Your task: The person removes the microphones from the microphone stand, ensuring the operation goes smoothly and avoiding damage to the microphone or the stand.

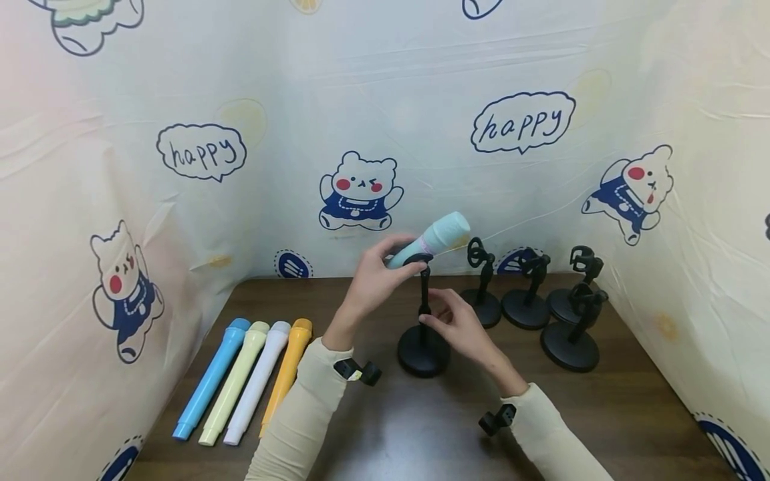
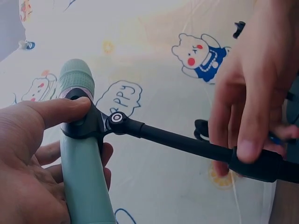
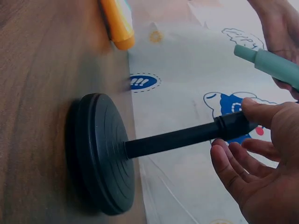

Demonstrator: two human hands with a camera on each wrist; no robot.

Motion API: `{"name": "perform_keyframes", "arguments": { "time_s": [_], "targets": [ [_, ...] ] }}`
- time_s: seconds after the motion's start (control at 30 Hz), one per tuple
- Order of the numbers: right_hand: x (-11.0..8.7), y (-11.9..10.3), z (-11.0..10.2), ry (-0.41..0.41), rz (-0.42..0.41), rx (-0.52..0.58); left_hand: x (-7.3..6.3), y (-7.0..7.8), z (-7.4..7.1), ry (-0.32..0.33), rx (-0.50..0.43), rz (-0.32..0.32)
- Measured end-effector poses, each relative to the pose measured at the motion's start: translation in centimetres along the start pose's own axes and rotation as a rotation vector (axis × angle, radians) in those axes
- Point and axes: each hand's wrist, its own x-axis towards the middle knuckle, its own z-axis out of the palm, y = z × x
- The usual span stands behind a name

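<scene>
A mint-green toy microphone [image 1: 444, 232] sits tilted in the black clip [image 2: 80, 127] of a desk stand. My left hand [image 1: 375, 275] grips it, thumb pressed over the clip and fingers behind the handle. Lower down, my right hand [image 1: 460, 325] pinches the thick collar [image 2: 254, 164] on the stand's thin pole [image 3: 175, 140], with the thumb on it and the other fingers loosely bent. The round base [image 3: 108, 154] of this microphone stand [image 1: 424, 351] rests on the table.
On the left of the brown table [image 1: 385, 427] lie a blue [image 1: 212, 377], a pale yellow [image 1: 234, 382], a white [image 1: 259, 381] and an orange microphone [image 1: 289, 367], side by side. Several more black stands [image 1: 526, 300] with clips stand at the right. A printed cloth [image 1: 421, 80] hangs behind.
</scene>
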Motion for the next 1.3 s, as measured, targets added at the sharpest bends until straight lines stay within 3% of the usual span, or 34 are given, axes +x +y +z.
{"name": "perform_keyframes", "arguments": {
  "time_s": [0.2, 0.43, 0.87, 1.07, 1.3],
  "targets": [
    [0.0, 0.7, 0.4, 0.0, -0.063, -0.1, -0.4, -0.2, 0.7, 0.003, -0.003, -0.034],
    [0.2, 0.8, 0.4, -0.015, -0.068, -0.016, -0.4, -0.5, 1.0, 0.012, -0.008, -0.044],
    [0.3, 0.8, 0.5, -0.018, -0.044, 0.009, -0.6, -1.2, 1.1, 0.032, -0.066, -0.041],
    [0.3, 1.0, 0.6, -0.016, -0.041, 0.027, -0.8, -2.0, 1.5, 0.043, -0.19, -0.026],
    [0.2, 0.9, 0.6, -0.011, -0.022, 0.025, -1.2, -3.4, 2.1, 0.068, -0.399, -0.067]
  ]
}}
